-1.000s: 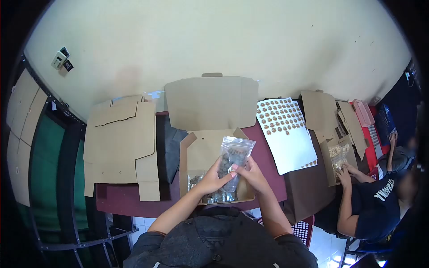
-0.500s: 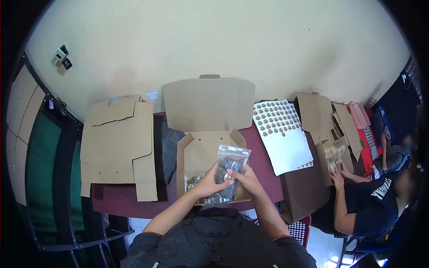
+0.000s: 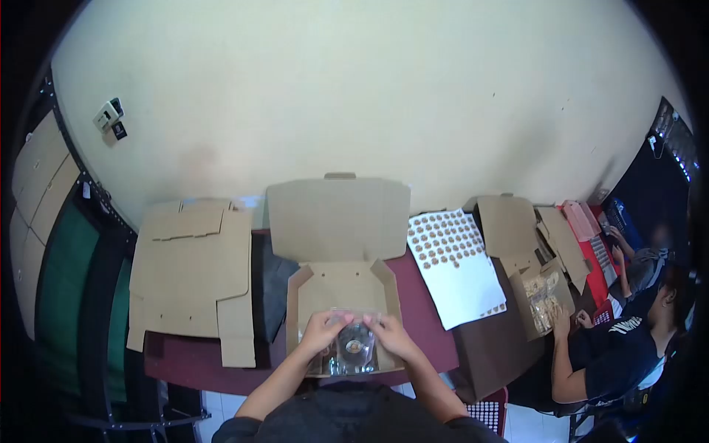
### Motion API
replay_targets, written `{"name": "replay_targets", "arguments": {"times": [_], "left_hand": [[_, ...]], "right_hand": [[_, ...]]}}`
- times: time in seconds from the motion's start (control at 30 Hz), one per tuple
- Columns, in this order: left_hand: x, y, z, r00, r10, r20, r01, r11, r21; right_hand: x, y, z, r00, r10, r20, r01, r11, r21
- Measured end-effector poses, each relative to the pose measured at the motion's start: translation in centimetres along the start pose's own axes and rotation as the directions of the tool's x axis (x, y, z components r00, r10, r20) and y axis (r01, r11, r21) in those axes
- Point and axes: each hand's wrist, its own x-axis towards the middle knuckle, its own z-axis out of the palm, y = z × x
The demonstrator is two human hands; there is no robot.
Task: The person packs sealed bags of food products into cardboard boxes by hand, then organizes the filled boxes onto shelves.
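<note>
An open cardboard box (image 3: 337, 289) stands in front of me, its lid raised toward the wall. Inside its near part is a clear zip bag (image 3: 357, 345) with dark contents and a round label. My left hand (image 3: 323, 331) pinches the bag's top edge on the left. On the right, my right hand (image 3: 389, 334) pinches the same edge, thumbs pointing toward each other. More clear packets lie beneath and beside the bag, partly hidden by it and my hands.
Flattened cardboard boxes (image 3: 193, 266) lie at left. Sticker sheets (image 3: 461, 284) lie right of the box. Further right, a person (image 3: 617, 347) reaches into another open box (image 3: 522, 299) holding packets; a second person sits beyond. Shelving (image 3: 74, 258) stands at far left.
The bag has moved down toward the box's near side, and both hands have shifted from its sides to its top edge. The view has tilted upward. The neighbouring person's hands have moved apart.
</note>
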Motion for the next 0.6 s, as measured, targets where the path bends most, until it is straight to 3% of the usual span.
{"name": "replay_targets", "arguments": {"times": [0.03, 0.07, 0.1, 0.13, 0.23, 0.3, 0.33, 0.37, 0.43, 0.5, 0.53, 0.6], "left_hand": [[0.1, 0.3, -0.5, 0.999, -0.008, 0.053, 0.005, 0.998, 0.055], [0.2, 0.8, -1.0, 0.998, 0.009, 0.057, -0.012, 0.998, 0.060], [0.1, 1.2, -1.5, 0.978, 0.003, 0.207, -0.009, 1.000, 0.028], [0.1, 1.4, -1.7, 0.936, -0.004, 0.353, 0.004, 1.000, -0.001], [0.5, 0.6, -1.3, 0.920, 0.101, 0.379, -0.089, 0.995, -0.050], [0.8, -0.4, -1.1, 0.944, 0.126, 0.304, -0.121, 0.992, -0.035], [0.7, -0.1, -0.8, 0.976, 0.163, 0.145, -0.167, 0.986, 0.013], [0.7, 0.1, -0.6, 0.979, 0.203, -0.007, -0.202, 0.977, 0.072], [0.5, -0.2, -0.2, 0.984, 0.131, 0.122, -0.141, 0.988, 0.071], [0.3, -0.1, 1.9, 0.979, 0.152, 0.138, -0.148, 0.988, -0.038], [0.5, -0.3, 2.6, 0.974, 0.142, 0.178, -0.139, 0.990, -0.033], [0.6, -0.6, 3.8, 0.924, 0.378, 0.055, -0.381, 0.920, 0.093]], "right_hand": [[-0.2, -0.1, -0.5, 1.000, -0.017, -0.008, 0.017, 1.000, -0.009], [-0.7, -0.1, -1.1, 0.996, 0.019, 0.083, -0.019, 1.000, -0.007], [-1.1, 0.0, -1.5, 0.983, 0.060, 0.172, -0.059, 0.998, -0.007], [-1.7, 0.0, -1.5, 0.985, 0.052, 0.165, -0.051, 0.999, -0.010], [-1.3, 0.2, -2.0, 0.986, -0.070, 0.152, 0.067, 0.997, 0.030], [-0.6, 1.4, -2.2, 0.994, -0.035, -0.102, 0.027, 0.997, -0.078], [-0.4, 1.2, -2.1, 0.975, -0.009, -0.221, 0.012, 1.000, 0.013], [-0.1, 0.6, -2.0, 0.973, 0.006, -0.233, 0.000, 1.000, 0.027], [0.3, -0.3, -1.5, 0.904, -0.130, -0.408, -0.039, 0.924, -0.382], [1.1, 0.5, -0.1, 0.800, -0.530, -0.282, 0.337, 0.785, -0.519], [1.0, 0.6, 1.3, 0.793, -0.513, -0.328, 0.304, 0.800, -0.517], [1.0, 0.6, 3.4, 0.779, -0.486, -0.395, 0.254, 0.822, -0.510]]}}
